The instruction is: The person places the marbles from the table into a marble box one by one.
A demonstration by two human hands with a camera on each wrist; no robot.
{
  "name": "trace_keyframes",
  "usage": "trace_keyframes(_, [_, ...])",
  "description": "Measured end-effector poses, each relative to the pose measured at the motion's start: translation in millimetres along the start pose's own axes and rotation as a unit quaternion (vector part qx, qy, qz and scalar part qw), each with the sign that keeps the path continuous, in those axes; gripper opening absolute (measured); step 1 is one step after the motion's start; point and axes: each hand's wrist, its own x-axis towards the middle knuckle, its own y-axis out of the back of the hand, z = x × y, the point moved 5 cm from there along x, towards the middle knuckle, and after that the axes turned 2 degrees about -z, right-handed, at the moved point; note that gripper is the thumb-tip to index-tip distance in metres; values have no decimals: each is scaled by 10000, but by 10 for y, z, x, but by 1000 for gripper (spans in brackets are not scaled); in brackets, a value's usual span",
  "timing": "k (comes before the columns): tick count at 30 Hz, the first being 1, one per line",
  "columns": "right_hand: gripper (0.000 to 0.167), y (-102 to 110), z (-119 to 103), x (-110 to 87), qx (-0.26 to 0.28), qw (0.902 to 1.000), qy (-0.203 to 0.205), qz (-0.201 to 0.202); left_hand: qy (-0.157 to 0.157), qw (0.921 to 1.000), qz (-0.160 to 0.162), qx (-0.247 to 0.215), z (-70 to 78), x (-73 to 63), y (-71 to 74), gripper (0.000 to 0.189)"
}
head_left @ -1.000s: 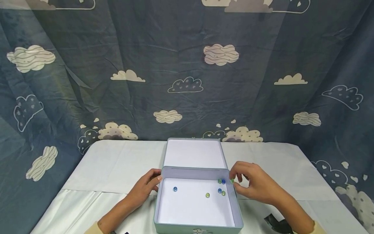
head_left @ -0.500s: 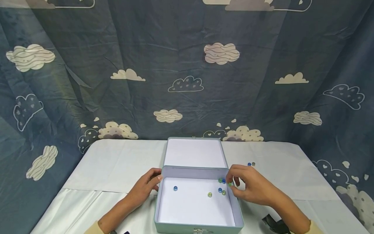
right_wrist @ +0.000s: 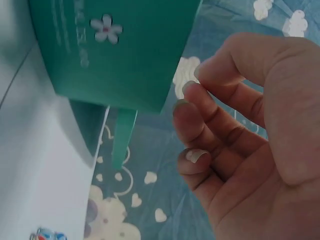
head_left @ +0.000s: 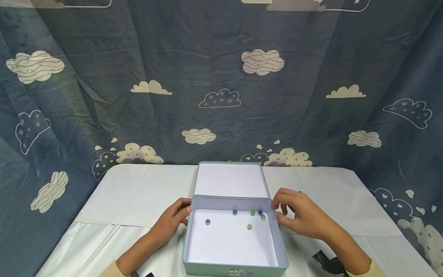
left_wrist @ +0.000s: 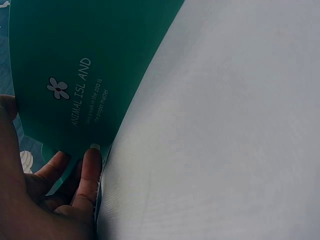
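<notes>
An open box [head_left: 207, 268] holding six marbles [head_left: 249, 227] meets the relaxed left hand [head_left: 170, 220]. Opposite, the right hand [head_left: 302, 215] hangs loosely spread, a black object [head_left: 327, 264] near its wrist.

Head view is showing soft light; both wrist views are running dimmer, the right one blurring lettering [right_wrist: 81, 31] on the green box [right_wrist: 127, 70].

Dark blue cloud-print cloth [head_left: 187, 69] behind a white-draped table [head_left: 138, 196].
</notes>
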Motion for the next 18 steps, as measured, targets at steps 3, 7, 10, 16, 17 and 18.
trace_keyframes(3, [41, 67, 77, -10, -100, 9997, -30, 229, -2, 10000, 3, 9, -1, -3, 0, 42])
trace_keyframes(7, [42, 152, 209, -33, -260, 9983, -250, 466, 7, 10000, -26, 8, 12, -9, 0, 43])
trace_keyframes(10, [43, 204, 309, -53, -400, 9964, -389, 631, 5, 10000, -44, -12, 26, -14, 1, 44])
trace_keyframes(16, [37, 257, 506, -99, -572, 9931, -655, 780, 34, 10000, -9, 12, 34, -9, -4, 44])
trace_keyframes(17, [36, 258, 542, -108, -578, 9928, -698, 788, 48, 10000, -1, 25, 30, -8, -5, 44])
trace_keyframes(18, [34, 257, 580, -120, -582, 9924, -749, 787, 68, 10000, 3, 40, 25, -8, -7, 44])
